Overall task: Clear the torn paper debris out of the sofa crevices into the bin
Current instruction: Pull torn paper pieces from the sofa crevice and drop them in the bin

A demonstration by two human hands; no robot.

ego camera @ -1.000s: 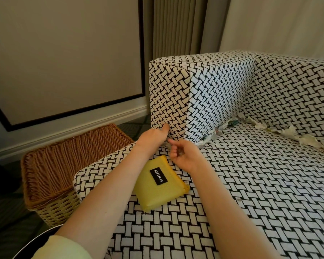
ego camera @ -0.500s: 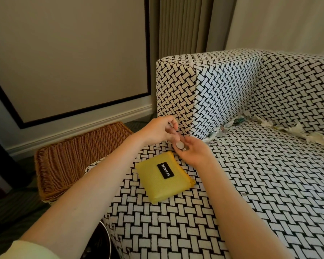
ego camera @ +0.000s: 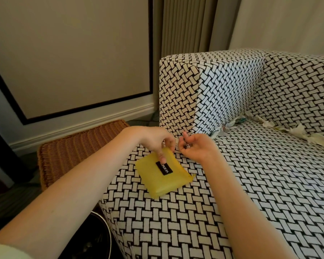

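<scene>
Torn paper scraps [ego camera: 298, 132] lie bunched along the crevice under the sofa backrest, and more scraps [ego camera: 227, 126] fill the crevice beside the armrest. A yellow pouch [ego camera: 162, 181] with a black label lies on the seat's front corner. My left hand [ego camera: 157, 140] reaches down and pinches the pouch's top edge. My right hand [ego camera: 195, 148] is palm up just right of it, fingers curled round a few small metal coins [ego camera: 188, 146]. The black bin [ego camera: 107, 228] shows at the bottom left, by the sofa's corner.
A brown wicker basket [ego camera: 77, 156] stands on the floor left of the sofa [ego camera: 251, 193]. The armrest [ego camera: 209, 86] rises just behind my hands. A panelled wall and curtains stand behind.
My left hand dropped from the right palm to the pouch's top edge, and the pouch has turned. My right hand stays cupped round the coins. The view has shifted.
</scene>
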